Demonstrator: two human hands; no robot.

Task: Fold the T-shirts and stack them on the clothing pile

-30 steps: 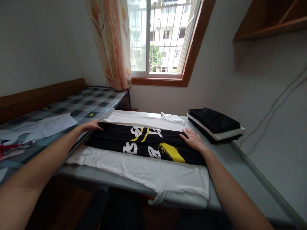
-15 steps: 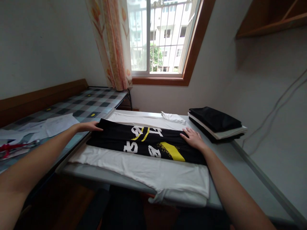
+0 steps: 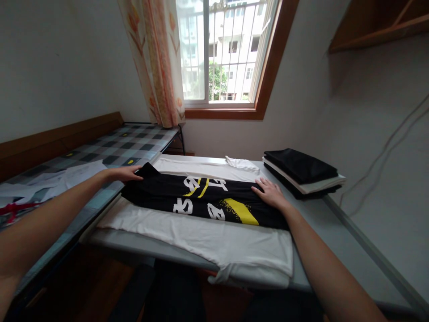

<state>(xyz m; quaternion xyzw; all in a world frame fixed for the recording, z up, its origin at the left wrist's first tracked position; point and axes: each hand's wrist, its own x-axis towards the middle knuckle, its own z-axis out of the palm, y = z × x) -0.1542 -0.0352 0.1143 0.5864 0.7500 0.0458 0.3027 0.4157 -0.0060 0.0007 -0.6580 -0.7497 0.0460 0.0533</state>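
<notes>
A black T-shirt [image 3: 161, 190] with white lettering and a yellow print lies folded into a long strip on top of a white T-shirt [image 3: 201, 237]. The white cloth is spread across the table, showing on both sides of the strip. At the left end, my left hand [image 3: 126, 173] pinches the black cloth, whose far corner is raised and bent up; the thumb is partly out of sight. My right hand [image 3: 271, 193] rests flat on the strip's right end, fingers spread.
A stack of folded black and white clothes [image 3: 301, 172] sits at the table's right, near the wall. On the left is a bed with a checked mattress [image 3: 144, 134], with papers [image 3: 77, 174] and a red item [image 3: 16, 208] on it. The table edge [image 3: 134, 249] is nearest me.
My left hand has raised the left end of the black T-shirt slightly, so its corner now bends up. My right hand stays in the same place.
</notes>
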